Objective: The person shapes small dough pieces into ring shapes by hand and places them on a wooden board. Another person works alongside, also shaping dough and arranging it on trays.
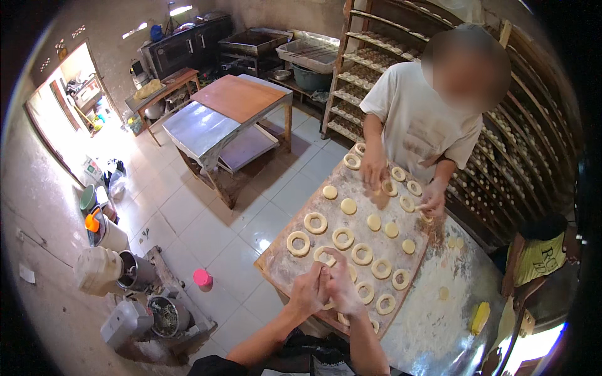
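Over the near edge of a floured board (323,212), my left hand (307,292) and my right hand (344,287) are pressed together. Both have their fingers curled closed, and whatever lies between them is hidden. Just beyond my fingertips is a dough ring (315,255), partly covered by my right hand. Several more rings lie around my hands, among them one dough ring (293,244) to the left and another dough ring (401,279) to the right. Farther up the board are small flat dough rounds, such as this dough round (348,206).
A person (407,113) across the board handles dough rings at its far end. Behind stand tall racks (370,59) filled with dough pieces. To the right is a floured metal table (433,313) with a yellow packet (480,318). A pink container (202,278) sits on the tiled floor, left.
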The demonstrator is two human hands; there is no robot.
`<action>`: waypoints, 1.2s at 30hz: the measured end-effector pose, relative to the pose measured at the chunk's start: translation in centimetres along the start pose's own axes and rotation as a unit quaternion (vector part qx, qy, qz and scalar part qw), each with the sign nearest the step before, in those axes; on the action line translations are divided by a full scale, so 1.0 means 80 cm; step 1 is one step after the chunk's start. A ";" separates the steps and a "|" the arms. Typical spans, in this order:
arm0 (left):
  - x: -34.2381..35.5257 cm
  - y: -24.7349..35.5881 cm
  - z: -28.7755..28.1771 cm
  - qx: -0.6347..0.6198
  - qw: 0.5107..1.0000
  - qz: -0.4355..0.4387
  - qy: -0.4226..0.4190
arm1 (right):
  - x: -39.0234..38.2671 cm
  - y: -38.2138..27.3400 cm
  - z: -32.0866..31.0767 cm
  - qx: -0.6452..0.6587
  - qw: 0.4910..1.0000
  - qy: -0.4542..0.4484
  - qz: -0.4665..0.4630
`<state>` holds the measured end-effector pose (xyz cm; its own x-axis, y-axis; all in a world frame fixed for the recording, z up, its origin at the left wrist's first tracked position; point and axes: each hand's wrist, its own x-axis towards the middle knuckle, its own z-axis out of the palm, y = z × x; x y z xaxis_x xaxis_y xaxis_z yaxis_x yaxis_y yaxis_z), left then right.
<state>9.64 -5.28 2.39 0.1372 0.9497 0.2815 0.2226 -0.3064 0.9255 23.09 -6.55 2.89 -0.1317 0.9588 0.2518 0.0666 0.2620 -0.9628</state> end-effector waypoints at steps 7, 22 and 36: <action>0.019 0.004 -0.017 -0.002 0.997 -0.073 -0.023 | 0.024 0.006 0.008 -0.068 0.992 -0.085 0.065; 0.014 -0.060 -0.054 0.363 0.924 -0.094 -0.076 | 0.015 0.008 0.041 -0.519 0.831 0.059 0.194; -0.005 -0.026 -0.027 0.410 0.899 -0.132 -0.086 | -0.114 0.016 -0.143 -0.267 0.908 0.209 0.248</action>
<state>7.02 -4.91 0.93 0.1063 0.9939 -0.0283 0.8955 -0.0833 0.4371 35.67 -13.73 0.44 0.4245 0.9022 -0.0762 0.4990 -0.3034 -0.8117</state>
